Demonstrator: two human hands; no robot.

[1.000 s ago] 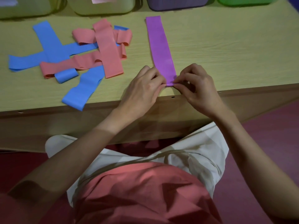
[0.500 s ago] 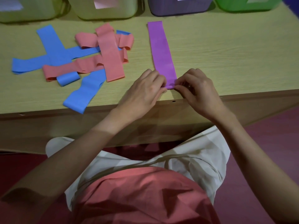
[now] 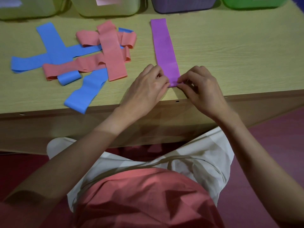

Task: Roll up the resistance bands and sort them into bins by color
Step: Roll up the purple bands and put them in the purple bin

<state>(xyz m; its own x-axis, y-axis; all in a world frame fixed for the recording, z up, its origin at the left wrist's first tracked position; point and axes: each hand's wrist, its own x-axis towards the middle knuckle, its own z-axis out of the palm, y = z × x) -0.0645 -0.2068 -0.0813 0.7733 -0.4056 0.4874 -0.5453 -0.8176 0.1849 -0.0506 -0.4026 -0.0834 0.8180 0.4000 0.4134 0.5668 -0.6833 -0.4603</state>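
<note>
Purple band (image 3: 165, 51) lies lengthwise away from the person; left hand (image 3: 146, 92) and right hand (image 3: 202, 91) pinch its near end together.

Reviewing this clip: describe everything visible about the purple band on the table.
The purple band is a flat, matte, rubbery-looking strip lying straight on the wooden table, running from near the purple bin toward the table's front edge. It lies apart from the blue and salmon bands. Its near end is pinched by the left hand and right hand, where a first small fold or roll seems to be starting.
</note>
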